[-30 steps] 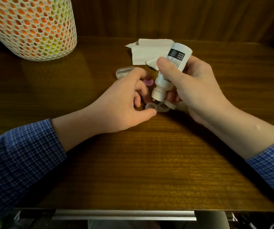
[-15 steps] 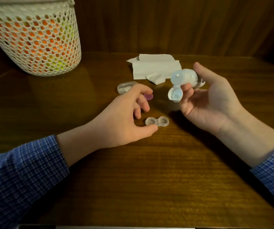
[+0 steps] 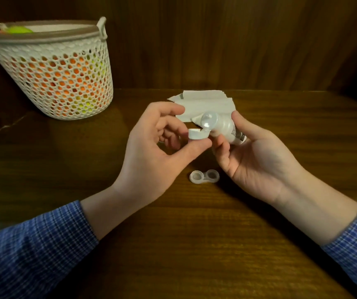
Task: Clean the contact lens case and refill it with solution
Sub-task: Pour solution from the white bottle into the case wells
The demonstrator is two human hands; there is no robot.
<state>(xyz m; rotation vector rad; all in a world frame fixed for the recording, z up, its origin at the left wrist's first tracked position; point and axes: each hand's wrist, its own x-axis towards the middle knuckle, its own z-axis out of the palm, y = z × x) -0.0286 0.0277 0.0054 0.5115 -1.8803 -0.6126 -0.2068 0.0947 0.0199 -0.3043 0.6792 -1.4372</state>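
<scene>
Resting on the table (image 3: 194, 244), the open case (image 3: 204, 176) looks light and slippery, best pinched at its bridge. The right hand (image 3: 257, 156) grips the soft bottle (image 3: 222, 129); the left hand (image 3: 151, 147), earlier beside the case, now pinches its flip cap (image 3: 197, 134).

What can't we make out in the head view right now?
- Lens case wells: too small and glary to tell if liquid is inside.
- Bottle label: mostly covered by right hand.
- Case caps: not visible, possibly behind left hand.
- Basket contents: only colours show through the mesh.
</scene>
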